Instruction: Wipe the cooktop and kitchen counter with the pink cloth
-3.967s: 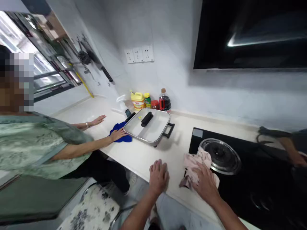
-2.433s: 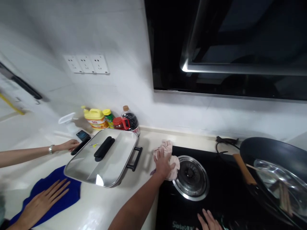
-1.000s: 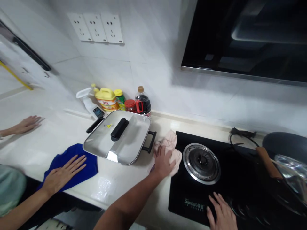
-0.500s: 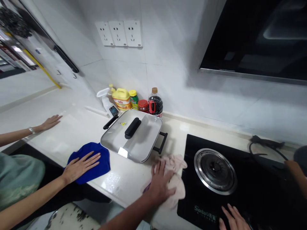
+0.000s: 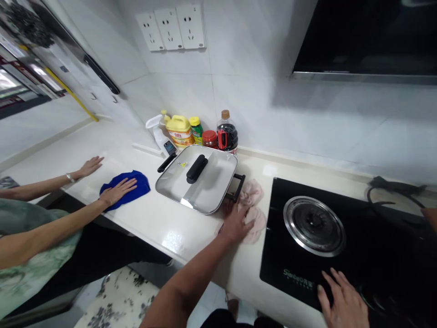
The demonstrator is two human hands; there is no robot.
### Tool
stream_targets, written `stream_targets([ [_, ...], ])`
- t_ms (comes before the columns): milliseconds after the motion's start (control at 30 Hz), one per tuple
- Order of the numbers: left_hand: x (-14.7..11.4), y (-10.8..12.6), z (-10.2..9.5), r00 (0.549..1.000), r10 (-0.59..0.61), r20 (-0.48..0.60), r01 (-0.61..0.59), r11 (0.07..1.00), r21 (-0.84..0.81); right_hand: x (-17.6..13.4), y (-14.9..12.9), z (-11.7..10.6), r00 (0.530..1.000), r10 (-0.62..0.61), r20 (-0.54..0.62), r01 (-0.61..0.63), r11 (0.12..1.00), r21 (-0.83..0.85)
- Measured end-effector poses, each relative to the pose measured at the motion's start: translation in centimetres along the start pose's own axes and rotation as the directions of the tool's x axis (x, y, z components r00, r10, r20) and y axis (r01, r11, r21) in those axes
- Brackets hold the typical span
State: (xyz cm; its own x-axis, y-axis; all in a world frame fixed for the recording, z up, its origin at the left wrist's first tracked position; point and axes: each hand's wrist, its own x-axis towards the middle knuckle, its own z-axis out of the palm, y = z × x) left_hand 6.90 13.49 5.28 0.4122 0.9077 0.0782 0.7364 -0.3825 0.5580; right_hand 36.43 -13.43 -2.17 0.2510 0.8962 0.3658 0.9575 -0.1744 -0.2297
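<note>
My left hand (image 5: 236, 224) presses on a crumpled pale pink cloth (image 5: 251, 216) on the white counter, its thumb spread to the right. Some of its fingertips are hidden at the cloth, just below the black side handle (image 5: 239, 187) of a square electric pan. The glass lid (image 5: 177, 187) with its black knob (image 5: 197, 168) covers the pan. With fingers apart, my right hand (image 5: 343, 298) rests on the front of a black cooktop (image 5: 273, 255) and holds nothing.
On the left, a co-worker's hand (image 5: 118, 191) lies on a blue cloth (image 5: 143, 183); their other hand (image 5: 91, 166) rests on the counter. Behind the pan stand a spray bottle (image 5: 160, 134), a yellow jug (image 5: 180, 130), a red-lidded jar (image 5: 209, 138) and a dark sauce bottle (image 5: 228, 132).
My left hand and the pink cloth have moved back toward the pan's side handle. The co-worker's blue cloth has slid away from the pan, leftward and back. The view has shifted.
</note>
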Motion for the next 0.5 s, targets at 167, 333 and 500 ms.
stream_targets([
  [167, -11.9, -3.9, -2.3, 0.995, 0.059, 0.077, -0.073, 0.979, 0.193, 0.1, 0.0, -0.3, 1.0, 0.004, 0.002, -0.004, 1.0, 0.008],
  [333, -17.5, -10.1, -6.3, 0.974, -0.198, -0.109, 0.222, 0.921, 0.318, 0.3, 0.0, -0.4, 1.0, -0.016, 0.015, 0.017, 1.0, -0.019],
  [500, -18.6, -13.2, -8.1, 0.868, -0.394, -0.301, 0.469, 0.85, 0.241, 0.3, -0.5, -0.6, 0.999, 0.035, 0.025, -0.035, 0.999, -0.024],
])
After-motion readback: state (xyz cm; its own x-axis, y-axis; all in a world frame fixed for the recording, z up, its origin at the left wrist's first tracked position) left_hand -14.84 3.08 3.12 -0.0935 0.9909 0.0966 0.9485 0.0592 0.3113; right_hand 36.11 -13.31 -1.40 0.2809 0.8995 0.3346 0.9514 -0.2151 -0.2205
